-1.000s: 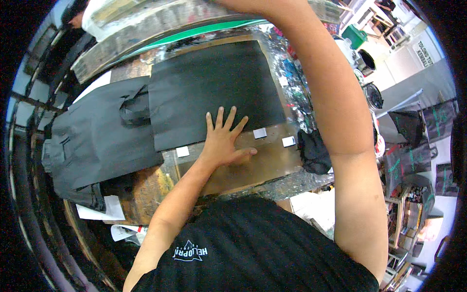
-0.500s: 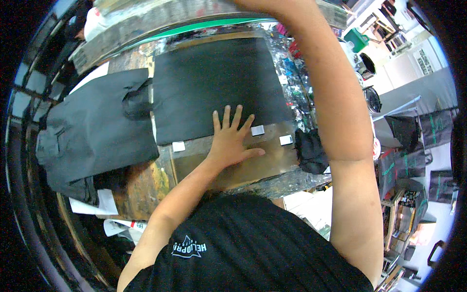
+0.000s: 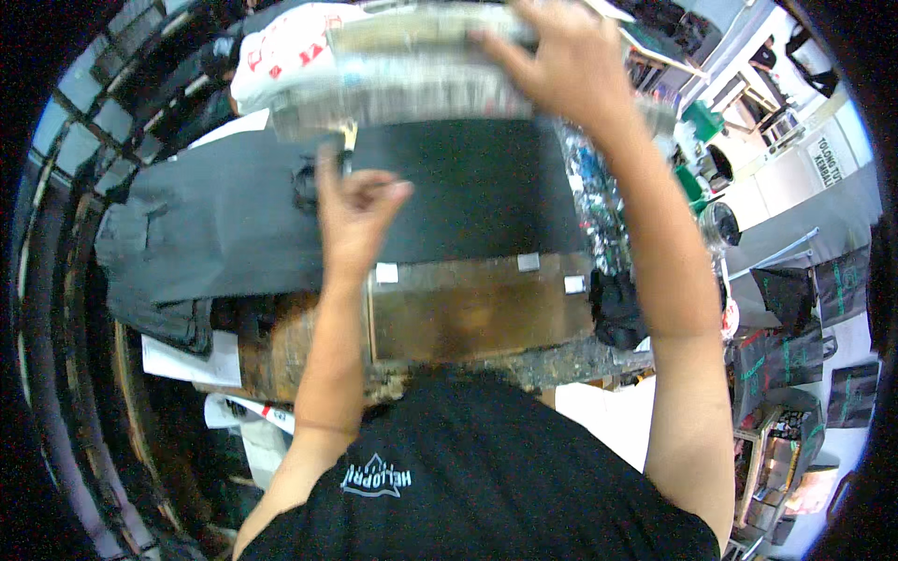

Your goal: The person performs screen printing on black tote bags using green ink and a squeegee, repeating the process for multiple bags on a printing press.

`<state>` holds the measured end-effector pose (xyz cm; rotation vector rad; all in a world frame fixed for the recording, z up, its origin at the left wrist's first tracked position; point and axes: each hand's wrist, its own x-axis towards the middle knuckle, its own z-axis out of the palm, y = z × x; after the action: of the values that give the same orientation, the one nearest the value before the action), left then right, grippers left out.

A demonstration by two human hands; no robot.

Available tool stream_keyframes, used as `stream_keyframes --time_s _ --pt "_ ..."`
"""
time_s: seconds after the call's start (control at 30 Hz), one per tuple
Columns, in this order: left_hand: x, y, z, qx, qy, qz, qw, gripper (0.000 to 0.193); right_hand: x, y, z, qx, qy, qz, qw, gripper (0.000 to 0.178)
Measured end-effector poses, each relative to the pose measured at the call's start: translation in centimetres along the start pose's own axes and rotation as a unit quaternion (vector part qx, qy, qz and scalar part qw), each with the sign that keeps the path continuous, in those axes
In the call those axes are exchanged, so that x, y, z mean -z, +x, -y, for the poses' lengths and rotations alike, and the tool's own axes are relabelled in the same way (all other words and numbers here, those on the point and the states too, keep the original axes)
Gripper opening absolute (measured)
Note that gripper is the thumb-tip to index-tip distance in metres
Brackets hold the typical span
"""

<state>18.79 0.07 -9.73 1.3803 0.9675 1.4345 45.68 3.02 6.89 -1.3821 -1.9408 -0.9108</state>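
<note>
A flat black fabric sheet, seemingly a bag panel (image 3: 458, 201), lies on a brown board (image 3: 449, 313). My left hand (image 3: 351, 215), blurred, is raised over its left part, one finger stretched up, the thumb out to the side and the others bent; nothing shows in it. A long pale frame bar (image 3: 402, 98), smeared by motion, covers the sheet's far edge. My right hand (image 3: 575, 70) lies over the bar's right part with thumb and fingers spread; some fingertips are cut off at the top. To the left lies a pile of black bags (image 3: 196, 224), with a handle loop (image 3: 307, 182) near my left hand.
White tabs (image 3: 387, 273) sit along the sheet's near edge. A bunched black cloth (image 3: 617, 309) is at the board's right, beside a paint-spattered strip (image 3: 599, 201). A white-and-red plastic bag (image 3: 290, 56) stands at the far left. Black bags (image 3: 847, 290) hang at the right.
My left hand has lifted off the near edge of the sheet and moved far and left. The frame bar has come nearer over the sheet, and my right hand has come into view on it.
</note>
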Motion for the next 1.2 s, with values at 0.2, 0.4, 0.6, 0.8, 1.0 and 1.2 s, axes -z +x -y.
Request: stream_keyframes --time_s 0.2,0.4,0.6,0.8,1.0,1.2 --pt "5.2 -2.3 -1.0 0.066 0.044 0.021 0.997 0.073 1.8 -10.0 5.0 -0.056 0.077 0.207 0.974 0.056" --pt "7.6 -9.9 7.7 -0.028 0.411 -0.013 0.911 0.098 -3.8 -17.0 6.3 -0.073 0.096 0.316 0.941 0.065" --pt "8.0 -10.2 9.4 -0.107 0.445 -0.007 0.889 0.119 -1.7 -14.5 5.0 -0.09 0.1 0.386 0.913 0.067" --pt "8.0 -10.0 10.0 -0.112 0.452 -0.005 0.885 0.116 -1.9 -18.2 7.6 -0.076 0.108 0.391 0.911 0.066" --pt "8.4 -10.2 10.3 -0.102 0.457 0.01 0.883 0.118 -6.8 -17.3 6.1 -0.059 0.092 0.313 0.943 0.065" --pt "8.7 -10.4 10.8 -0.108 0.47 0.016 0.876 0.125 -16.4 -12.8 1.7 -0.045 0.078 0.302 0.949 0.066"
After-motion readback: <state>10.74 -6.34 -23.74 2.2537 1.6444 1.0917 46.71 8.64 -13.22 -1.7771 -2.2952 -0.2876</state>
